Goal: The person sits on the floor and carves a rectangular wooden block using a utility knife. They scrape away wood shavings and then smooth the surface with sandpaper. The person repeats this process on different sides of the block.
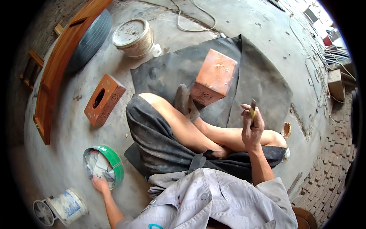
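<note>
My left hand reaches over the rim of a round green tin. Its fingers are drawn together at crumpled grey and white sheets inside, and the fingertips are hidden there. Raised above my right knee, my right hand is closed round a small knife-like tool with a flat dark blade and some yellow on it. In front of my feet, a reddish-brown wooden box with a carved side rests on a dark mat. Pale flecks mark its top.
Left of the mat is a second wooden box with an oval hole. Beyond stand a lidded bucket, a long curved wooden piece and a dark ribbed tub. A white bucket is at lower left. A hose crosses the floor.
</note>
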Available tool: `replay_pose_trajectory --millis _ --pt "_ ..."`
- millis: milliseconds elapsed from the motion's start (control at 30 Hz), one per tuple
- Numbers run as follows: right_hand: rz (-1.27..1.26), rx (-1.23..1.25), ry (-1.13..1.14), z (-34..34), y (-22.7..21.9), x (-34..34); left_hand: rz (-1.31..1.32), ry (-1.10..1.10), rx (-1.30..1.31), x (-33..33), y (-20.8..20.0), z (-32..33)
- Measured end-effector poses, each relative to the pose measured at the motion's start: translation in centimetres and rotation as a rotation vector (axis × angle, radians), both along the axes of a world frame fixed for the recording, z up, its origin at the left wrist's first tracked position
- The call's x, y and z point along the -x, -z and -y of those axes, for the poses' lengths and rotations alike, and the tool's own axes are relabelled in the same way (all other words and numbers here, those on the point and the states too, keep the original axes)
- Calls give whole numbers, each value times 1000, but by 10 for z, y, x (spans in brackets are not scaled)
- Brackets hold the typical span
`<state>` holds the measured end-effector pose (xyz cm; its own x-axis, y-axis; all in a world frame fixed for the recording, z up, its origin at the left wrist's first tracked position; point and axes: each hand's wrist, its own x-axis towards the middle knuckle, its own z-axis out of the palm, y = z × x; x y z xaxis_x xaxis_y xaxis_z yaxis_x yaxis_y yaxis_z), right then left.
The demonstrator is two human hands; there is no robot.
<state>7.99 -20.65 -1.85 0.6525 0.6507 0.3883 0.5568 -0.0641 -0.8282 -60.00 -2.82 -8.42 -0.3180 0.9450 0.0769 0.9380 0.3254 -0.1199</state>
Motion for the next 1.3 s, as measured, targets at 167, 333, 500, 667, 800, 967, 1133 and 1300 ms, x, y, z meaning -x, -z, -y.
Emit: replay_pose_trajectory --millis 167,333,500,667,800,967,1133,1300 --pt "-105 -39 -12 -6 -3 4 -16 -77 49 -8 -21 -17" --pt "-239 2 -67 -10 -20 -1 -159 2 166 -18 -27 -30" --pt "187 192 -127 -16 -53 -24 204 533 -232 -143 -108 -88" --pt "620 332 -431 -60 -81 -48 1301 1042 -90 -405 -162 -93" --pt "669 444 -467 -99 -91 -56 1668 924 316 -542 -103 -110" --pt "613 412 -317 -108 -74 -88 1569 972 363 -598 -96 -71" --pt "538 396 -598 -95 -81 -63 1624 919 395 -594 -87 -73" --pt "222 456 -518 -49 -113 -46 1779 868 422 -612 -83 -89"
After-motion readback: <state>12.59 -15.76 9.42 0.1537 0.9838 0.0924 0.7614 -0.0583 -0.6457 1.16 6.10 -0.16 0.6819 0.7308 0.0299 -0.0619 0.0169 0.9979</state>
